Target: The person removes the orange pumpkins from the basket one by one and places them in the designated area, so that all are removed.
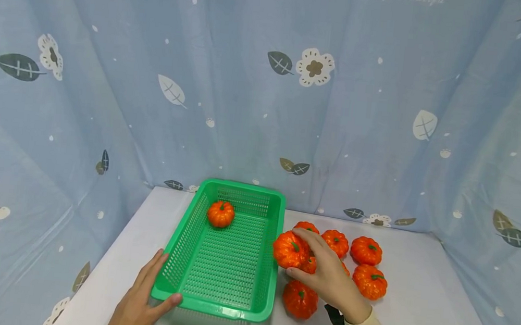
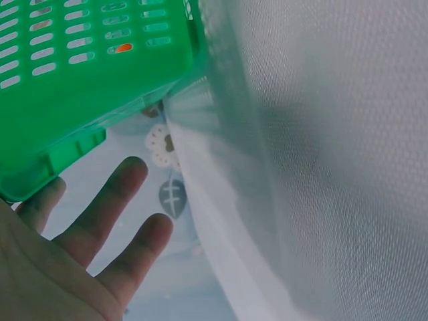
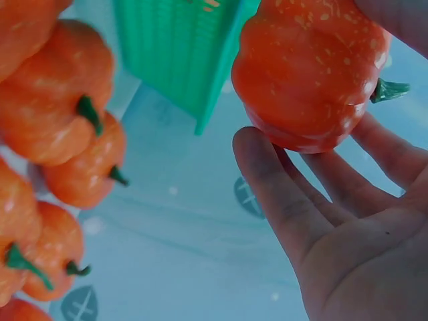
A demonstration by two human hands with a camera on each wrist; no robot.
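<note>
My right hand [image 1: 325, 271] grips a small orange pumpkin [image 1: 290, 249] with a green stem, held above the others at the basket's right side. In the right wrist view, the fingers and thumb are round this pumpkin [image 3: 311, 73]. At the near left corner of the green basket [image 1: 215, 310], my left hand [image 1: 144, 295] touches the rim with thumb and fingers spread. The left wrist view shows its fingers [image 2: 110, 207] extended beside the basket wall [image 2: 87, 100]. One pumpkin [image 1: 221, 214] sits inside the basket, toward the far left corner.
Several more pumpkins [image 1: 369, 282] lie on the white table [image 1: 434, 315] to the right of the basket, one [image 1: 300, 300] nearer the front. A dark leaf shape [image 1: 335, 317] shows under the right wrist. A blue patterned curtain [image 1: 247, 103] closes off the back and sides.
</note>
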